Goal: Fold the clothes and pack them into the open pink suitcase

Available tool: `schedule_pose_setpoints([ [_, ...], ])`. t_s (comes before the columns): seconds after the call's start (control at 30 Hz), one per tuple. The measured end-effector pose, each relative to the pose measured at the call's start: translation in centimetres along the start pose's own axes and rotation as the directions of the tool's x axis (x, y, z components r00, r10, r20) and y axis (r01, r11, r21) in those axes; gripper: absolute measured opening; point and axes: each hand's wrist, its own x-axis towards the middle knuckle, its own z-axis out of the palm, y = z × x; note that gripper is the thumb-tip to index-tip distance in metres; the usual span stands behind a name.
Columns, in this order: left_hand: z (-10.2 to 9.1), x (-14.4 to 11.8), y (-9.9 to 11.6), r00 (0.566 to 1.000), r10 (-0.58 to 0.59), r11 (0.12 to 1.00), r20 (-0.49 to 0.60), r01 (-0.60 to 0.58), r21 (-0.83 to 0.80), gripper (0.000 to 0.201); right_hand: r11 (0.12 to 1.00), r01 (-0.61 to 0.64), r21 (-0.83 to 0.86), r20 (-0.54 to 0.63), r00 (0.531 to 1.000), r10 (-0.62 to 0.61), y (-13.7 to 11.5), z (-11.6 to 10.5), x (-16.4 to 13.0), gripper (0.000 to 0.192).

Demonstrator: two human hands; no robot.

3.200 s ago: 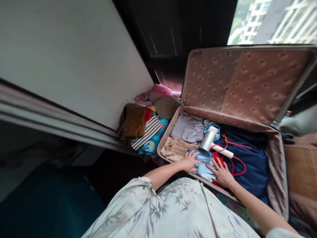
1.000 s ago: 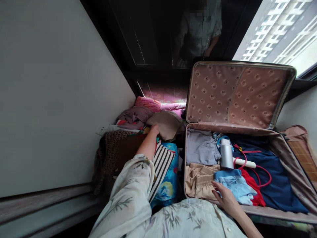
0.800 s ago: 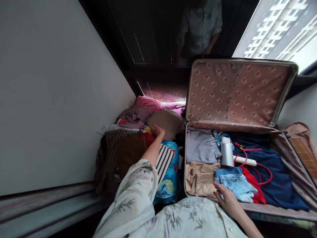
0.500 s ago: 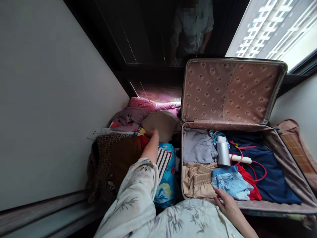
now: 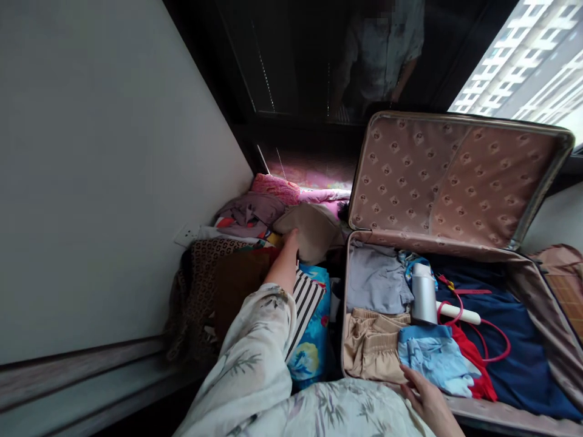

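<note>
My left hand (image 5: 290, 241) reaches into a pile of clothes, against a taupe piece (image 5: 314, 230) that looks like a hat or folded cloth. Its fingers are mostly hidden, so any hold is unclear. Below its wrist lie a black-and-white striped cloth (image 5: 307, 306) and a blue flowered cloth (image 5: 314, 346). My right hand (image 5: 427, 397) is open, fingers loosely apart, at the suitcase's front rim near a light blue garment (image 5: 437, 358). Beige elastic-waisted bottoms (image 5: 376, 346) and a folded grey garment (image 5: 376, 276) lie inside the suitcase (image 5: 345, 315).
The patterned suitcase lid (image 5: 460, 176) stands up against the dark window. Inside are a silver cylinder (image 5: 424, 294), a white rod (image 5: 458, 312) with a pink cord, and navy cloth (image 5: 523, 364). A brown cloth (image 5: 241, 279) lies left, near the wall socket (image 5: 186, 233).
The view has turned left, so the suitcase appears farther right. My left hand has moved slightly right and farther back, over the taupe piece. My right hand stays near the suitcase's front rim.
</note>
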Motion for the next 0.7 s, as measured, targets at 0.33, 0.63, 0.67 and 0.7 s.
schedule_pose_setpoints([
  [0.33,2.8,0.3,5.5,0.995,-0.025,0.976,-0.097,0.003,-0.218,0.032,0.999,0.003,-0.038,0.041,0.999,-0.001,-2.2,-2.4,2.5,0.041],
  [0.63,4.6,-6.0,15.1,0.935,0.304,0.858,0.185,-0.184,-0.48,0.028,0.964,-0.065,0.258,0.141,0.99,0.029,-5.5,-5.4,7.2,0.061],
  [0.67,4.8,-7.6,15.7,0.927,0.334,0.846,0.172,-0.214,-0.488,0.027,0.94,-0.087,0.331,0.188,0.982,0.025,-6.6,-5.6,8.0,0.065],
  [0.7,5.0,-9.4,16.0,0.922,0.351,0.84,0.161,-0.234,-0.489,0.026,0.907,-0.103,0.408,0.23,0.973,0.007,-7.8,-5.8,8.8,0.07],
])
